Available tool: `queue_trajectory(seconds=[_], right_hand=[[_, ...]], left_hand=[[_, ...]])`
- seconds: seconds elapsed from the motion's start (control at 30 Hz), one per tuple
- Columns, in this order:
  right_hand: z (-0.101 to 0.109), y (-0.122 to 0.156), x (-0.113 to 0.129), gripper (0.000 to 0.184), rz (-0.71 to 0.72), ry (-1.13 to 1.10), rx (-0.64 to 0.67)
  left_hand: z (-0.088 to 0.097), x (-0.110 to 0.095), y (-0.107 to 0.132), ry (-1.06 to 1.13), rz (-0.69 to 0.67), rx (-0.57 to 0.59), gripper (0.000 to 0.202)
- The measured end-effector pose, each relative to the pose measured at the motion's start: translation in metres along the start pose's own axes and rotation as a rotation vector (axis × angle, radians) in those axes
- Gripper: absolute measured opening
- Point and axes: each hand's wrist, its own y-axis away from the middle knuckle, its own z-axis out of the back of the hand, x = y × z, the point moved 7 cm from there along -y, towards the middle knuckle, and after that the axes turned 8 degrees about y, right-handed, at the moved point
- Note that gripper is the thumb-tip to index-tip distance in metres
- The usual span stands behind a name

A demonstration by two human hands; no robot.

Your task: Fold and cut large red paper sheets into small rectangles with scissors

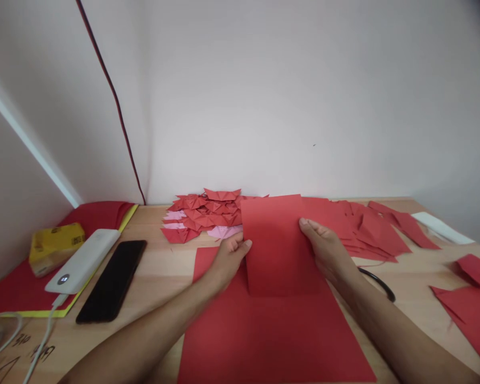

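Observation:
Between my hands a rectangular sheet of red paper (275, 250) stands nearly upright. My left hand (229, 261) pinches its left edge, thumb toward me. On the opposite edge, a little higher, my right hand (324, 242) grips it the same way; the fingers behind the sheet are partly hidden. Beneath it a larger red sheet (272, 341) lies flat on the wooden table. Behind my left hand is a pile of folded red paper pieces (208, 210), with a few pink ones (224, 231) among them. Cut red paper pieces (378, 234) lie beyond my right hand.
At the left lie a black phone (112, 281), a white power bank (84, 260) with a cable, a yellow packet (56, 245) and stacked red and yellow sheets (12, 290). A black curved handle (378, 282), red scraps (470, 304) and a white strip (442, 228) are at right.

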Motion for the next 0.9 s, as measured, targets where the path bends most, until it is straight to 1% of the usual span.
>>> queue_trajectory(seconds=[0.13,0.2,0.37,0.43,0.57,0.67,0.77,0.83,0.9], right_hand=[[0.004,-0.001,-0.003,0.028,-0.018,-0.065,-0.045],[0.007,-0.003,-0.004,0.025,-0.016,-0.098,-0.071],[0.014,-0.009,-0.008,0.018,-0.033,-0.137,-0.107],[0.019,-0.012,-0.008,0.016,-0.029,-0.151,-0.132],[0.032,-0.016,-0.004,0.014,0.006,-0.171,-0.189],[0.039,-0.018,-0.001,0.012,0.034,-0.18,-0.222],[0.038,-0.019,-0.001,0.013,0.028,-0.179,-0.201],[0.032,-0.017,-0.004,0.014,0.01,-0.177,-0.158],[0.025,-0.015,-0.007,0.016,-0.002,-0.175,-0.113]], left_hand=[[0.0,0.0,0.0,0.06,-0.027,0.032,0.048],[-0.002,-0.001,0.001,0.101,-0.018,0.05,0.054],[-0.006,-0.003,0.002,0.157,0.025,0.073,0.061],[-0.007,-0.002,0.004,0.16,0.049,0.083,0.067],[-0.008,0.005,0.007,0.167,0.121,0.094,0.081],[-0.007,0.007,0.009,0.169,0.138,0.098,0.082],[-0.005,0.007,0.007,0.12,0.101,0.095,0.074],[-0.004,0.002,0.006,0.061,0.035,0.105,0.072],[-0.005,-0.005,0.006,0.01,-0.042,0.128,0.073]])
